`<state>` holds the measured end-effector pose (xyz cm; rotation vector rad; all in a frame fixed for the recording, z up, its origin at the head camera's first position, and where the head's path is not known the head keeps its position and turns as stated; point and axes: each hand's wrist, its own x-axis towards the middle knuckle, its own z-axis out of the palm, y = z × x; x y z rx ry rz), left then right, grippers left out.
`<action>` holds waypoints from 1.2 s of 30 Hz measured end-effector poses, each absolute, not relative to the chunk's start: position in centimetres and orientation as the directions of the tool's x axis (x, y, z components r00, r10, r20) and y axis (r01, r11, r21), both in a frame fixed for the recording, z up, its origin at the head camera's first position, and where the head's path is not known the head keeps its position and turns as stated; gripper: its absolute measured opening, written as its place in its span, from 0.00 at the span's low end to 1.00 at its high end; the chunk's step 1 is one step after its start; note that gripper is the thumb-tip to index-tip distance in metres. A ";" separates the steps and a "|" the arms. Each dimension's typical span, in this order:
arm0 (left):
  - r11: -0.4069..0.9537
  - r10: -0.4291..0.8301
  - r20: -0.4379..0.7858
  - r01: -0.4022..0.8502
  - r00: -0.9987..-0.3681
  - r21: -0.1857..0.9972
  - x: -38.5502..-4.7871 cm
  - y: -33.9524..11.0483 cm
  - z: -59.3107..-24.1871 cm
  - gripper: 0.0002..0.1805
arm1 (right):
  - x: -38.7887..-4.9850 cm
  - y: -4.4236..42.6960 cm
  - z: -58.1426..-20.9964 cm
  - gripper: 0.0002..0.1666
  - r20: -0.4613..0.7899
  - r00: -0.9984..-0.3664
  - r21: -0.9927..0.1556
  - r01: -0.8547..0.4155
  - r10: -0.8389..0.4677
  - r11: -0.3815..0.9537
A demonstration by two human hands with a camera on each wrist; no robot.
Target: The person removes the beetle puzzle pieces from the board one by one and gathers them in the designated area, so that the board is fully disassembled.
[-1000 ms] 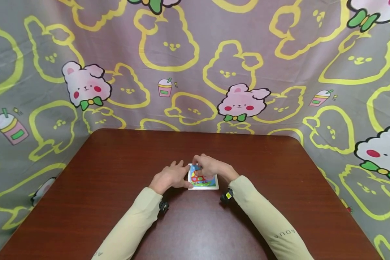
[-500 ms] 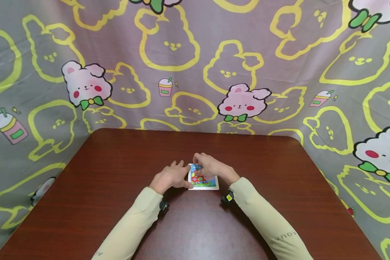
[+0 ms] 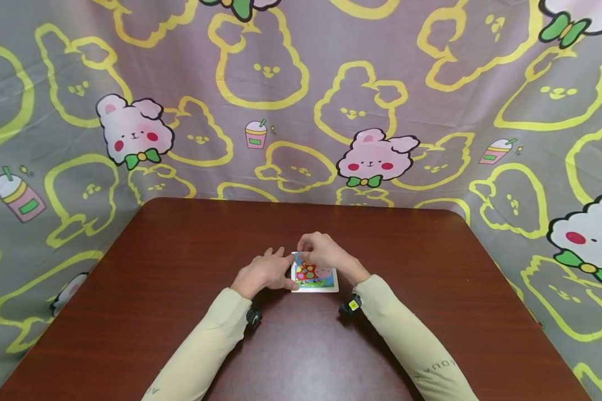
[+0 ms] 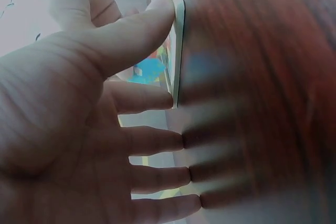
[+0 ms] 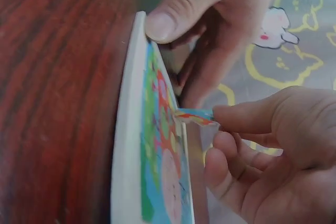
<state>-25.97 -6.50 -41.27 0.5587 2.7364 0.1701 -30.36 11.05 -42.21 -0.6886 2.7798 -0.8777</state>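
I locate the picture board (image 3: 321,289) just below the centre of the head view, flat on the bench (image 3: 221,234). My left hand (image 3: 263,272) has straight, spread fingers; thumb and forefinger touch the board's left edge. My right hand (image 3: 324,252) pinches a small piece (image 5: 197,115), thumb against fingers, at the board's upper left.

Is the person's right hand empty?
No, the right wrist view shows the right hand pinching a small colourful piece at its fingertips.
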 end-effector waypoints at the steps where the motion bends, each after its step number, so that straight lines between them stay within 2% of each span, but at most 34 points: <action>1: 0.915 0.402 -0.304 0.361 -0.864 0.184 -26.0 -6.5 -41.3 0.46 | -30.5 11.2 -42.2 0.02 -0.008 -0.885 -0.582 -0.374 -0.465 0.722; 10: 0.914 0.403 -0.300 0.364 -0.865 0.179 -26.0 -6.5 -41.0 0.44 | -30.8 14.4 -41.4 0.02 -0.076 -0.891 -0.679 -0.282 -0.447 0.678; 18: 0.914 0.402 -0.293 0.360 -0.868 0.187 -25.9 -6.5 -41.0 0.42 | -30.5 16.8 -41.4 0.03 -0.105 -0.900 -0.674 -0.249 -0.423 0.696; 36: 0.910 0.407 -0.302 0.353 -0.862 0.217 -26.0 -6.6 -40.9 0.43 | -31.4 22.0 -41.6 0.05 -0.136 -0.895 -0.603 -0.266 -0.425 0.752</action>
